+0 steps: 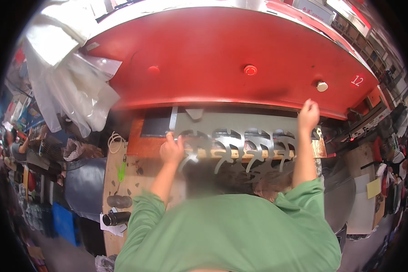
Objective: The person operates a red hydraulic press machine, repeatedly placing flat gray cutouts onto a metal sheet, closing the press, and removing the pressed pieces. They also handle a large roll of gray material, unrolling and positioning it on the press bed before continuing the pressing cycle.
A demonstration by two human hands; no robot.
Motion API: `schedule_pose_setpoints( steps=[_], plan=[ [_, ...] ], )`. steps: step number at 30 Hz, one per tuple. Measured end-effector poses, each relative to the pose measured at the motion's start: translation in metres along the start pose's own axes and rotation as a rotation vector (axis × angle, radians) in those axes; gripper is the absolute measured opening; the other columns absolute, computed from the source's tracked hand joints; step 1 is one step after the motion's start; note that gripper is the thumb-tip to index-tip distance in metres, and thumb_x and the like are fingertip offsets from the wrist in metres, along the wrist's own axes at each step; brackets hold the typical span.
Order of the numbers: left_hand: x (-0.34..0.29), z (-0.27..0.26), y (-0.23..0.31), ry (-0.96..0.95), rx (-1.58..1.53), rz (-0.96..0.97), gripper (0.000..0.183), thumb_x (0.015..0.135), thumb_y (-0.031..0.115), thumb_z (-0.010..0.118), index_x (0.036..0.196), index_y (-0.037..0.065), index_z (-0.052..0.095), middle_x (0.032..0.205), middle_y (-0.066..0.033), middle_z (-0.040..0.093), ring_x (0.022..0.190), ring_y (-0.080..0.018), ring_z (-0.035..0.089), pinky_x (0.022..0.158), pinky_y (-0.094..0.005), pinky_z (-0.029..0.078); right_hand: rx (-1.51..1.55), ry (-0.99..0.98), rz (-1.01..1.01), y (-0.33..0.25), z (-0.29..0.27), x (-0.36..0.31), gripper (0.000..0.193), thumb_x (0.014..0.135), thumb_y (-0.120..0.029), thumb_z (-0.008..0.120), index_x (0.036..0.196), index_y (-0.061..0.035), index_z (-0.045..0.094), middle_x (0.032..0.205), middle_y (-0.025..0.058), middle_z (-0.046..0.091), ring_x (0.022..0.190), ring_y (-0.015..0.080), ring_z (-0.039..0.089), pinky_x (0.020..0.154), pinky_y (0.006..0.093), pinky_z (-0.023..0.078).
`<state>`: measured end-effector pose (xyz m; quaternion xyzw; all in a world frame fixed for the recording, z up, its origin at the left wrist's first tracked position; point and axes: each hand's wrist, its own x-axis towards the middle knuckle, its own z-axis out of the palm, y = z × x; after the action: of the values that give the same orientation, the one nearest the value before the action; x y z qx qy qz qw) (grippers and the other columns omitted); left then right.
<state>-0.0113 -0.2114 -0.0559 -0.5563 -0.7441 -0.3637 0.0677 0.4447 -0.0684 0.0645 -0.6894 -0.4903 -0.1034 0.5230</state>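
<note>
A grey metal sheet (240,131) with curved cut-out shapes lies under the big red machine head (222,59), over a wooden bar (258,154). My left hand (171,149) grips the sheet's left edge. My right hand (308,115) is raised in a fist at the sheet's right end, just below the red machine's lower edge; whether it holds the sheet is hidden. Both arms wear green sleeves.
Clear plastic bags (72,77) hang at the upper left. A wooden bench (122,181) on the left carries a black cylinder (115,218), a dark oval pad (119,201) and a coil of cord (116,143). Cluttered shelves line both sides.
</note>
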Motion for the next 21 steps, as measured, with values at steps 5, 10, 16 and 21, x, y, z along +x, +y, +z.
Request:
schedule_pose_setpoints(
  steps=[5, 10, 16, 21],
  plan=[
    [0.04, 0.045, 0.201, -0.023, 0.055, -0.035, 0.037, 0.092, 0.036, 0.058, 0.116, 0.008, 0.053, 0.08, -0.0213, 0.069, 0.075, -0.0421, 0.067, 0.068, -0.0528, 0.051, -0.027, -0.051, -0.078, 0.121, -0.089, 0.291, 0.037, 0.098, -0.034, 0.052, 0.089, -0.0007, 0.064, 0.092, 0.0174, 0.07, 0.089, 0.0372, 0.065, 0.078, 0.0454, 0.049],
    [-0.02, 0.031, 0.256, -0.074, 0.043, -0.129, 0.035, 0.093, 0.037, 0.057, 0.113, 0.008, 0.051, 0.082, -0.0217, 0.069, 0.078, -0.0435, 0.066, 0.07, -0.0542, 0.049, -0.077, -0.208, -0.043, 0.201, -0.158, 0.268, 0.037, 0.097, -0.035, 0.054, 0.091, -0.0009, 0.065, 0.089, 0.0146, 0.07, 0.085, 0.0318, 0.067, 0.077, 0.0406, 0.05],
    [-0.022, 0.043, 0.226, -0.089, 0.027, -0.16, 0.037, 0.093, 0.039, 0.056, 0.112, 0.009, 0.049, 0.085, -0.0227, 0.068, 0.081, -0.0442, 0.066, 0.071, -0.0543, 0.048, 0.14, -0.261, -0.089, 0.153, -0.171, 0.163, 0.028, 0.094, -0.028, 0.061, 0.091, -0.0013, 0.066, 0.087, 0.0195, 0.067, 0.082, 0.0353, 0.065, 0.075, 0.0423, 0.05],
    [-0.017, 0.024, 0.231, -0.122, 0.038, -0.194, 0.04, 0.092, 0.041, 0.058, 0.113, 0.008, 0.053, 0.091, -0.0232, 0.069, 0.087, -0.0439, 0.066, 0.076, -0.052, 0.05, 0.071, -0.583, -0.511, 0.098, -0.125, 0.015, 0.028, 0.086, -0.03, 0.068, 0.094, -0.0029, 0.068, 0.091, 0.016, 0.067, 0.092, 0.0361, 0.063, 0.084, 0.0471, 0.049]
  ],
)
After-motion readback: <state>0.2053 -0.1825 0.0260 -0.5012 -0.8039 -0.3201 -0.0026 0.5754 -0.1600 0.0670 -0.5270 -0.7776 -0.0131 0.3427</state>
